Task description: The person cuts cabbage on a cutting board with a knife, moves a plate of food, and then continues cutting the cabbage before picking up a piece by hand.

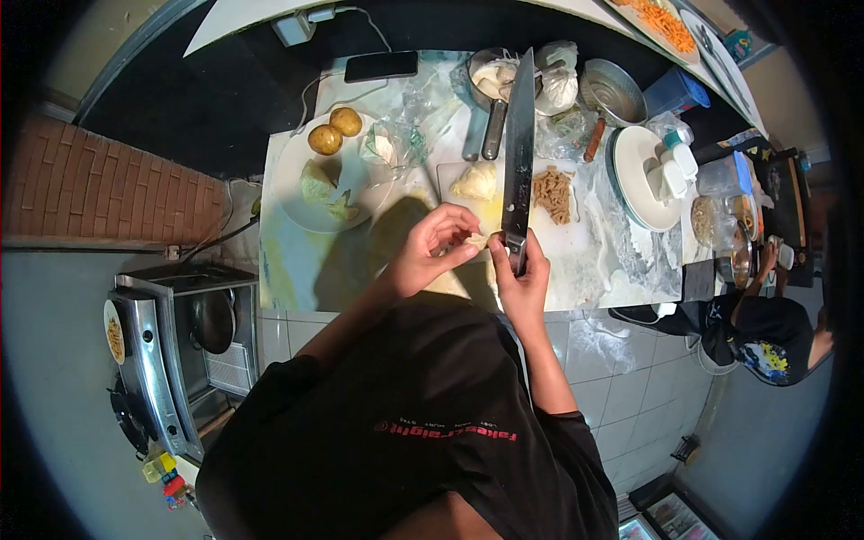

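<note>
My right hand (524, 273) is closed round the handle of a large knife (519, 148), whose blade points away from me, upright in the view. Between the fingers of my left hand (436, 245) is a small pale piece (477, 240), close to the knife's handle end. Beyond my hands, a white cutting board (564, 236) bears a pale yellow chunk of vegetable (475, 183) and a pile of brown strips (553, 195).
At the left, a plate (292, 193) holds two potatoes and green pieces. A phone (382, 65), a pan (494, 76), a metal bowl (614, 92) and white plates (645, 178) stand around the table. Another person (760, 333) is at the right; a stove (148, 360) is at the left.
</note>
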Tool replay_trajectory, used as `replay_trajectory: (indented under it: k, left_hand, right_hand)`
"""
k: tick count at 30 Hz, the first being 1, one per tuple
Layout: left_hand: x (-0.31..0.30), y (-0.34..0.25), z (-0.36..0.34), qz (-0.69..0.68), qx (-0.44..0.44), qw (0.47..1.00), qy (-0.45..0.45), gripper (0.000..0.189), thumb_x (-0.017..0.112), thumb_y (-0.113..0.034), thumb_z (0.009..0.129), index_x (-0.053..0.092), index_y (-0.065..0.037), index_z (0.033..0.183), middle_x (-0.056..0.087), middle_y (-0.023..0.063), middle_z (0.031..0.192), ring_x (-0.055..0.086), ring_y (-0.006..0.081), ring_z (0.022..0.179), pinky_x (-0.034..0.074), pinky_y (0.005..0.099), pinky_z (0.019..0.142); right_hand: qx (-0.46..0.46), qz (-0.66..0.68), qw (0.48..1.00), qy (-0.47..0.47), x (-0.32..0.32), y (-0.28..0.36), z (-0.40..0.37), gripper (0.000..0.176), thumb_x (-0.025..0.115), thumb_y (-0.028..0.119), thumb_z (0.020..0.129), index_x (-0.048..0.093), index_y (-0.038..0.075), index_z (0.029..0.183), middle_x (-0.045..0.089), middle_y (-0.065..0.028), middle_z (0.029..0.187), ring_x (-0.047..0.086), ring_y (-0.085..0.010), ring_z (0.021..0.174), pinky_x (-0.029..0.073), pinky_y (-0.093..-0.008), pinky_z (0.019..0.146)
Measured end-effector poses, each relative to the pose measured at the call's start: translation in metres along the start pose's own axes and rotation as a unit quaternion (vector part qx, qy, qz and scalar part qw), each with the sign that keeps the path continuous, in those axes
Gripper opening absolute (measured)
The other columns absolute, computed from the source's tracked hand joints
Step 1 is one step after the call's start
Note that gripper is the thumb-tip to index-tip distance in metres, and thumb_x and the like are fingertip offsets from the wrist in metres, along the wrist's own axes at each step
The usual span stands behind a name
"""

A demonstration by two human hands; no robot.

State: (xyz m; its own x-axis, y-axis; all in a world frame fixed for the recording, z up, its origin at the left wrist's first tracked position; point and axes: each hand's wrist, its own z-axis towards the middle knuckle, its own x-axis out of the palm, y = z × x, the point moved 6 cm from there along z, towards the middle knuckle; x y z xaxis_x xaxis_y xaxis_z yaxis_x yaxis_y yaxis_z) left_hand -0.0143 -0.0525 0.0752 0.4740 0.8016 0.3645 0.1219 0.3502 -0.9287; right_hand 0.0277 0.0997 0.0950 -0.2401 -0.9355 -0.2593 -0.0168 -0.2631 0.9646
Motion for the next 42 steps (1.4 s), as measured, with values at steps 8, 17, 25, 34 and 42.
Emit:
replay_trajectory:
  k: [8, 17, 25, 34, 42]
  left_hand:
    - [-0.007, 0.006, -0.001, -0.004, -0.05, 0.999, 0.018, 0.027, 0.067, 0.002, 0.09, 0.059, 0.001, 0.116, 0.059, 0.0048, 0.114, 0.056, 0.0105, 0.106, 0.045, 0.0267, 0.091]
    - [-0.011, 0.001, 0.001, -0.026, 0.017, 0.999, -0.018, 0.025, 0.07, 0.002, 0.088, 0.059, -0.002, 0.109, 0.064, 0.0013, 0.105, 0.058, 0.0065, 0.099, 0.046, 0.0233, 0.089]
    - [-0.025, 0.034, 0.005, -0.001, -0.031, 0.995, -0.091, 0.018, 0.066, 0.001, 0.091, 0.058, -0.002, 0.107, 0.065, 0.0037, 0.101, 0.061, 0.0095, 0.097, 0.047, 0.0257, 0.087]
    - [-0.056, 0.1, -0.005, 0.061, -0.105, 0.987, -0.108, 0.016, 0.069, -0.009, 0.092, 0.06, -0.002, 0.103, 0.066, 0.0005, 0.093, 0.058, 0.0055, 0.088, 0.043, 0.0213, 0.081]
    - [-0.056, 0.104, 0.003, 0.115, -0.088, 0.985, -0.092, 0.016, 0.069, -0.006, 0.091, 0.06, -0.001, 0.103, 0.065, 0.0008, 0.095, 0.061, 0.0083, 0.088, 0.048, 0.0239, 0.081]
  right_hand:
    - [0.023, 0.062, 0.998, 0.011, 0.007, -0.004, 0.006, 0.012, 0.066, 0.013, 0.095, 0.061, 0.003, 0.092, 0.052, 0.0057, 0.061, 0.038, -0.0009, 0.057, 0.029, -0.0216, 0.052]
    - [0.041, 0.131, 0.991, -0.006, 0.0, 0.006, 0.017, 0.012, 0.063, 0.014, 0.098, 0.059, 0.003, 0.096, 0.063, 0.0041, 0.075, 0.045, 0.0, 0.063, 0.035, -0.0187, 0.057]
    - [0.089, 0.008, 0.996, 0.016, -0.023, -0.033, 0.018, 0.012, 0.072, 0.012, 0.09, 0.067, 0.002, 0.09, 0.06, 0.006, 0.072, 0.04, -0.0014, 0.063, 0.035, -0.0197, 0.058]
    - [-0.024, -0.142, 0.989, -0.041, -0.03, -0.103, 0.025, 0.013, 0.065, 0.008, 0.088, 0.063, -0.006, 0.09, 0.06, -0.0195, 0.077, 0.056, -0.0301, 0.064, 0.045, -0.0381, 0.063]
    - [-0.016, -0.223, 0.974, -0.039, -0.031, -0.097, 0.034, 0.013, 0.064, 0.007, 0.087, 0.06, -0.006, 0.088, 0.059, -0.0209, 0.078, 0.056, -0.0396, 0.068, 0.046, -0.0436, 0.066]
